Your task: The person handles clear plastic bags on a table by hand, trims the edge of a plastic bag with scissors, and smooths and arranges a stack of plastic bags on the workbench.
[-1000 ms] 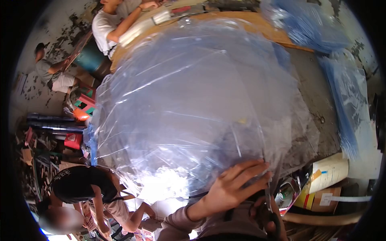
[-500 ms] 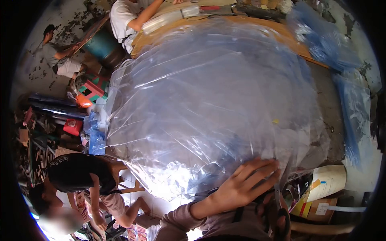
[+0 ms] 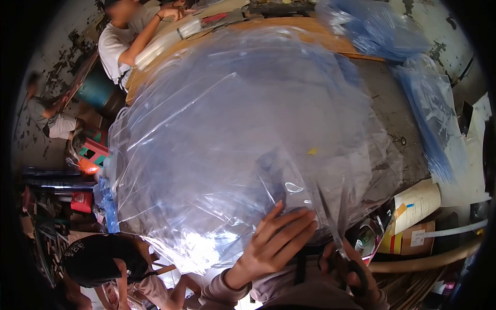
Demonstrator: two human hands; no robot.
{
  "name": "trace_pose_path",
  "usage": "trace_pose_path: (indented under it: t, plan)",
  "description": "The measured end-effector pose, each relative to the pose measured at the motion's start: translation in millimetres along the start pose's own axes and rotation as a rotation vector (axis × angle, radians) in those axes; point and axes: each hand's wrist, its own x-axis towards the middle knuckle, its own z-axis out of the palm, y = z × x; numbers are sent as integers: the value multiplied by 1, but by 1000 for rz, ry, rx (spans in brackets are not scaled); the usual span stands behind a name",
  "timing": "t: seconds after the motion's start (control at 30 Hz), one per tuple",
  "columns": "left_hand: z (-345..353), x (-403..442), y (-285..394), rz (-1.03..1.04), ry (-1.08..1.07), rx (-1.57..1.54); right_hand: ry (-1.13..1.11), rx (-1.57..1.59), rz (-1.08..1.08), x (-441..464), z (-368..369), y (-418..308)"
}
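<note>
A large pile of clear plastic sheeting (image 3: 232, 129) covers most of the table in front of me. My left hand (image 3: 276, 248) lies on its near edge, fingers stretched out and pressing on the film. Close by on the right, my right hand (image 3: 356, 276) grips a pair of scissors (image 3: 338, 235) by the handles. The blades point away from me, spread apart, over the near right edge of the sheeting. Whether film lies between the blades is hard to tell. A small yellow bit (image 3: 312, 151) shows on the sheeting.
Bluish plastic bundles (image 3: 372, 31) lie at the back right, with another (image 3: 426, 124) along the right side. A cardboard box (image 3: 417, 237) stands at the lower right. A person in a white shirt (image 3: 116, 46) sits at the far left; one in black (image 3: 103, 258) is lower left.
The scissors have swung up over the sheeting, and their blades now show spread apart. My left hand sits further left and lower in view. The whole view has shifted too.
</note>
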Motion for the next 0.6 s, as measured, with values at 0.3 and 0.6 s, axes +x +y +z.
trace_pose_path:
  t: [0.3, 0.6]
  plan:
    - [8, -6, -3, 13, 81, -9, -11, -56, -30, -5, 1, 19]
    - [10, -7, -3, 16, 109, -24, -9, -45, -64, -3, 7, 21]
